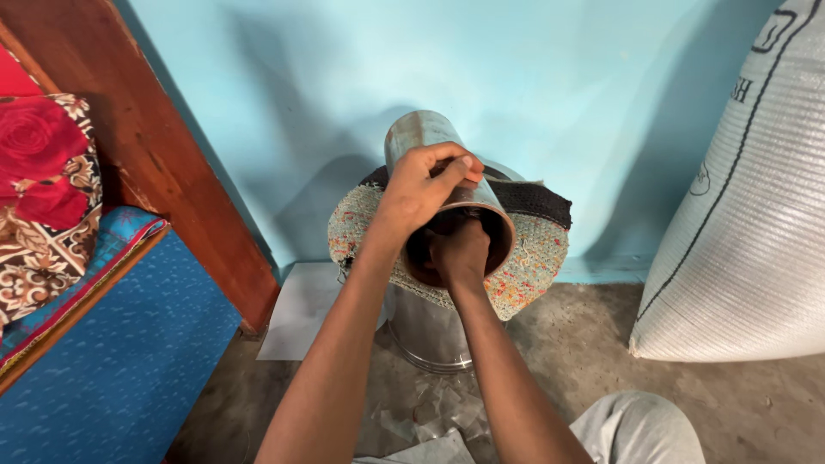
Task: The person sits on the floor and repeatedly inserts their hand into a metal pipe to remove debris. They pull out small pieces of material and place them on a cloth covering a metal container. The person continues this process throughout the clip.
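Left hand (pixel 418 191) grips the tilted metal can (pixel 438 163) by its rim over the mat-covered drum (pixel 430 331), right hand (pixel 460 253) reaches inside it (fingers hidden, grip unclear), wall close behind, white sack (pixel 748 232) crowding the right.

Just one package here: big white woven sack (pixel 739 223), bulging and rounded, sitting on the floor at the right, leaning on the light blue wall, with black printing and a thin black line down its side.
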